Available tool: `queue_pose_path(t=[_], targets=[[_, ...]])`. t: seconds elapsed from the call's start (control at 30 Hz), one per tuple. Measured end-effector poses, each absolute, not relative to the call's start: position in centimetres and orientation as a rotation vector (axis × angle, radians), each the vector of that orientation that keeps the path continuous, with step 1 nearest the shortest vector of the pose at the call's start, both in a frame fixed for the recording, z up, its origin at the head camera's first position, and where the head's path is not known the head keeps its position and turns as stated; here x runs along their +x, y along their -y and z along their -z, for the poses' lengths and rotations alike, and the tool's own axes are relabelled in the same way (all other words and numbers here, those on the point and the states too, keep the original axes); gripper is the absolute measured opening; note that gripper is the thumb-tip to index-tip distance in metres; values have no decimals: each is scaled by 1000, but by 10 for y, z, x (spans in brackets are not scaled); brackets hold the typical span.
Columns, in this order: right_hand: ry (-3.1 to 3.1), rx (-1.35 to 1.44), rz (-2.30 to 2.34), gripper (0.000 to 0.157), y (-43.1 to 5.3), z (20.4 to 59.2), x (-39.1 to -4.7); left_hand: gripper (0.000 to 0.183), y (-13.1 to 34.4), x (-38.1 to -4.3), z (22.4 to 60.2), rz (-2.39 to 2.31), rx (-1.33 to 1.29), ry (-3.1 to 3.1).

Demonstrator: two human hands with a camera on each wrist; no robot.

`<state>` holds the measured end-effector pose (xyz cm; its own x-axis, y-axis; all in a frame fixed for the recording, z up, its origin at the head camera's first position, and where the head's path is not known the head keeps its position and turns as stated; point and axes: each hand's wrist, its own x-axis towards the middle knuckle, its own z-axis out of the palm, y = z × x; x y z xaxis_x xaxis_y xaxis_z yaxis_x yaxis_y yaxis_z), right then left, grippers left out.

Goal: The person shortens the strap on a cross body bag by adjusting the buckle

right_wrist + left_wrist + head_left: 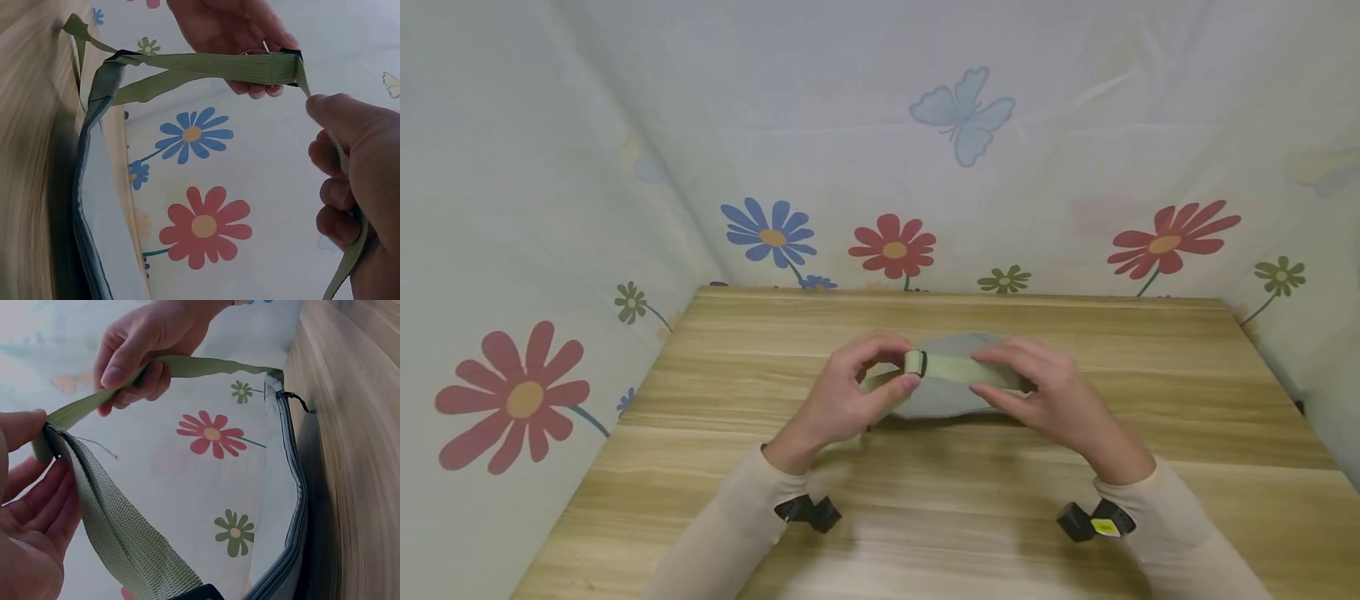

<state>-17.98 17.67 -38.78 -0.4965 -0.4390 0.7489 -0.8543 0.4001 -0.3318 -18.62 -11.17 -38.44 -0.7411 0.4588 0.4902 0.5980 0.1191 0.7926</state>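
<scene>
A light grey zippered bag (940, 402) lies on the wooden table, its green webbing strap (958, 370) raised above it. My left hand (838, 396) pinches the strap at a black slide buckle (922, 363), thumb on one side and fingers on the other. There the webbing folds back into a double layer, as the right wrist view shows. With the thumb and curled fingers, my right hand (1063, 396) grips a single length of strap to the right of the buckle. In the left wrist view, a dark zipper (294, 550) runs along the bag's edge, with a cord pull (297, 400).
The wood-grain table (925, 533) stretches out around the bag. Behind and on the left hangs a pale cloth (820, 108) printed with flowers and a butterfly. Small black devices (808, 512) are worn on both wrists. A loose thread (97, 444) sticks out near the buckle.
</scene>
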Motion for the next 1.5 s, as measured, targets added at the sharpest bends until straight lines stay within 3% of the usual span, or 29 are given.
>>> queue_pose_path(t=[0.33,0.7,0.97,1.2,1.5], targets=[[2068,1153,-1017,51,-169,388,-181,32,106,-187,385,1721,-1080,2304],[2060,1269,-954,45,-161,385,-182,26,98,-190,384,1536,-1186,2343],[2183,1148,-916,57,-184,392,-182,24,104,-192,388,1618,-1084,2326],[2190,1137,-964,47,-197,397,-183,25,111,-192,388,1625,-1046,2325],[2160,1104,-1008,51,-193,400,-182,30,108,-190,390,1720,-1001,2325]])
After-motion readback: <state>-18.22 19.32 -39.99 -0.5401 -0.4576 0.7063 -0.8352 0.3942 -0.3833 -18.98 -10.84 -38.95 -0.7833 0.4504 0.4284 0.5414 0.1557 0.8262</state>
